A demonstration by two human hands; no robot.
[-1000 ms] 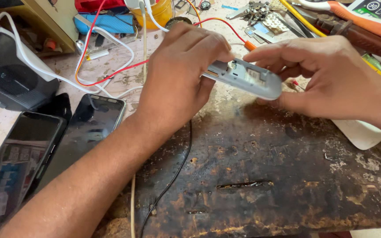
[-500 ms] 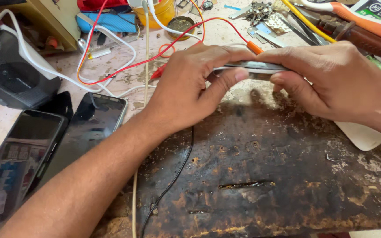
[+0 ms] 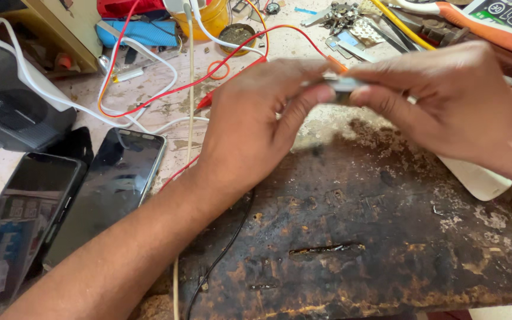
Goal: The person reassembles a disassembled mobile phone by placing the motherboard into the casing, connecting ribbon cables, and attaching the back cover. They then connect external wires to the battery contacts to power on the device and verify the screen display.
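Observation:
My left hand and my right hand meet above the dark worn work mat. Between their fingertips they pinch a small grey device, seen edge-on and mostly hidden by the fingers. A thin black cable runs from under my left palm toward the near edge. A red wire loops across the bench behind my left hand.
Two dark phones lie at the left, a black box behind them. White cables, a yellow jar, an orange-handled tool, metal parts and a white object crowd the bench.
The grey device was flat with its face up one second ago; both hands have turned it edge-on and closed over it, shifting slightly toward the far side.

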